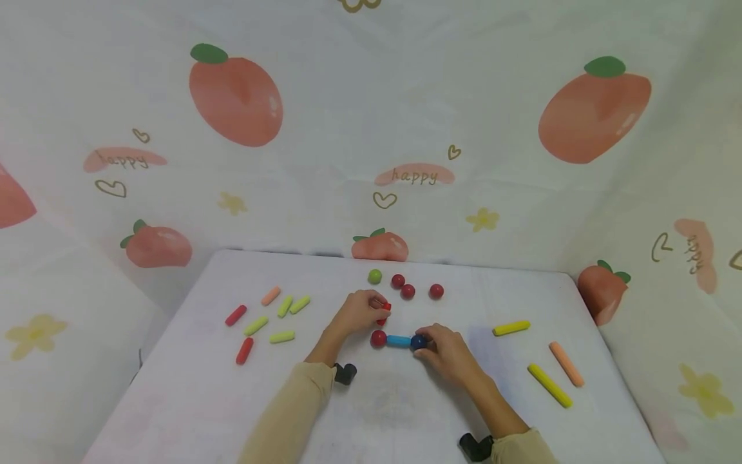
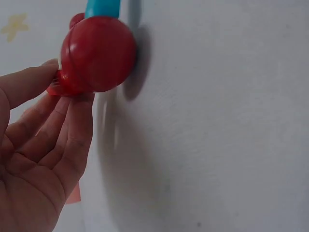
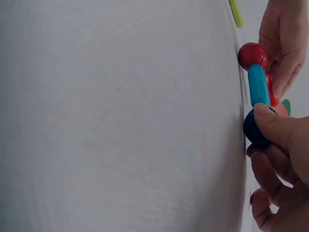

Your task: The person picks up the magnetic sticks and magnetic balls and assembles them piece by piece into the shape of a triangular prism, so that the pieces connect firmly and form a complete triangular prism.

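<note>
A light blue rod (image 1: 398, 341) lies between a red ball (image 1: 379, 339) and a dark blue ball (image 1: 418, 342), the three joined in a line. My right hand (image 1: 449, 353) pinches the dark blue ball between thumb and fingers, seen closer in the right wrist view. Just beyond the red ball, my left hand (image 1: 361, 312) pinches a short red rod (image 1: 384, 314), held upright. In the left wrist view, this red rod (image 2: 63, 86) shows between thumb and fingertips, right at the red ball (image 2: 99, 53), which partly covers it.
Behind the hands sit a green ball (image 1: 375, 276) and several loose red balls (image 1: 437, 291). Short red, orange and yellow-green rods (image 1: 256, 325) are scattered at left. Longer yellow rods (image 1: 549, 385) and an orange rod (image 1: 566, 364) lie at right. A printed cloth hangs behind the white table.
</note>
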The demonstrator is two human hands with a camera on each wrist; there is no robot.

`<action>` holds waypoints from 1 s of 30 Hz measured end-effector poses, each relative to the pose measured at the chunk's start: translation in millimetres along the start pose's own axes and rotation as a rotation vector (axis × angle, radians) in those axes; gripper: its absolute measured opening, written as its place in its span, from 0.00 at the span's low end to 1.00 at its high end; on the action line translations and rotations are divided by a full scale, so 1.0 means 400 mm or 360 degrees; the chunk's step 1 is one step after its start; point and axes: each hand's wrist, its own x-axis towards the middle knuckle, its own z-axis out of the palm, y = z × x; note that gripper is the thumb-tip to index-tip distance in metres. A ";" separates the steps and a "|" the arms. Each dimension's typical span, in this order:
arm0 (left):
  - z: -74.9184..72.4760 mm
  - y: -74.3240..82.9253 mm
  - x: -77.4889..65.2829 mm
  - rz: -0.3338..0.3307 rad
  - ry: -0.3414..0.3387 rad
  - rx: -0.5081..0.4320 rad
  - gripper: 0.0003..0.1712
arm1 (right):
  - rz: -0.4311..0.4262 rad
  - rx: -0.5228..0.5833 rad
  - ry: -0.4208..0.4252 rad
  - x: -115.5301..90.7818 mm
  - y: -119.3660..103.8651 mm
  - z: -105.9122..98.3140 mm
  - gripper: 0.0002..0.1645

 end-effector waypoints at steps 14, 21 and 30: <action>0.012 0.014 -0.027 -0.0073 -0.0079 0.0035 0.18 | -0.0102 -0.0011 0.0021 -0.002 0.003 -0.002 0.22; -0.025 0.003 -0.001 -0.0072 0.0120 0.0043 0.18 | -0.0098 -0.0008 0.0007 -0.003 0.006 -0.002 0.23; -0.067 0.017 0.098 -0.0047 0.0444 0.0165 0.26 | -0.0096 0.0024 0.0004 -0.003 0.005 -0.004 0.23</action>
